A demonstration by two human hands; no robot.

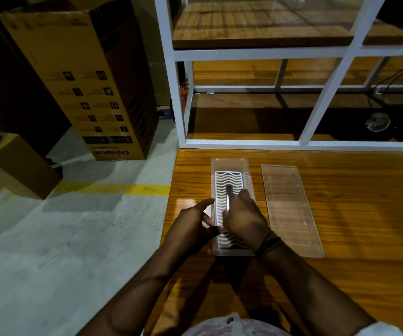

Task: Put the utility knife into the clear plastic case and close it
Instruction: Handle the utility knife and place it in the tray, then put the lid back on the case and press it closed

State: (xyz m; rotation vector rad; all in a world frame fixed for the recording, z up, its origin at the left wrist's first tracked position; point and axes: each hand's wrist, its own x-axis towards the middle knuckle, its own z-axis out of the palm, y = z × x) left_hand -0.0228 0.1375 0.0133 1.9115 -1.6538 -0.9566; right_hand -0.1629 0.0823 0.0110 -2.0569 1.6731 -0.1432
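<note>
A clear plastic case lies open on the wooden table, with a white wavy grid insert in its bottom. Its clear lid lies flat on the table to the right of it. My right hand is over the case, shut on the utility knife, whose dark tip points away from me above the insert. My left hand rests at the case's left wall, fingers spread and touching it.
The table edge runs just left of the case, with concrete floor and a yellow line beyond. A white metal shelf frame stands at the table's back. A tall cardboard box stands on the floor, far left.
</note>
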